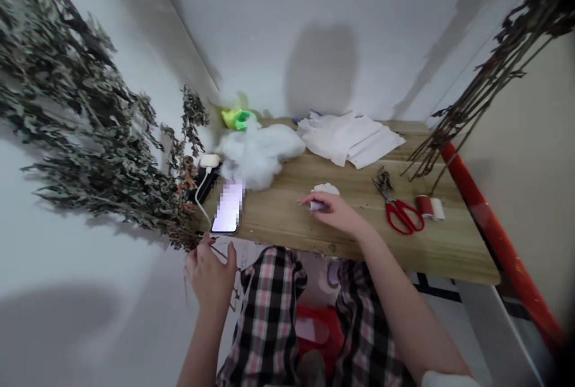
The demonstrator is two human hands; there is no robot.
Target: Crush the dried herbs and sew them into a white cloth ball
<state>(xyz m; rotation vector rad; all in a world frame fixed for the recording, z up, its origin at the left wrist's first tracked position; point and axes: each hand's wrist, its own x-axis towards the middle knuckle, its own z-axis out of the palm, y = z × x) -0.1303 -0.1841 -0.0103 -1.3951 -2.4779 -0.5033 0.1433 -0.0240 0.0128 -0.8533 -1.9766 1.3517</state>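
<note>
My right hand (331, 210) is over the wooden table, its fingers curled around a small spool of pale lilac thread (316, 205). A white piece with a scalloped edge (326, 189) lies just beyond those fingers. My left hand (210, 271) is off the table's front edge at the left, thumb apart from the fingers, near the lower ends of a dried leafy bundle (148, 189). I make out nothing in it. Red-handled scissors (402, 216) lie to the right of my right hand, beside a red thread spool (424, 206) and a white thread spool (437, 209).
White stuffing (260, 150) is heaped at the back left, with white cloth sheets (348, 135) to its right. A lit phone (227, 210) and a cable with a white charging case (209, 161) sit at the left. Dried stems (476, 90) lean over the right side.
</note>
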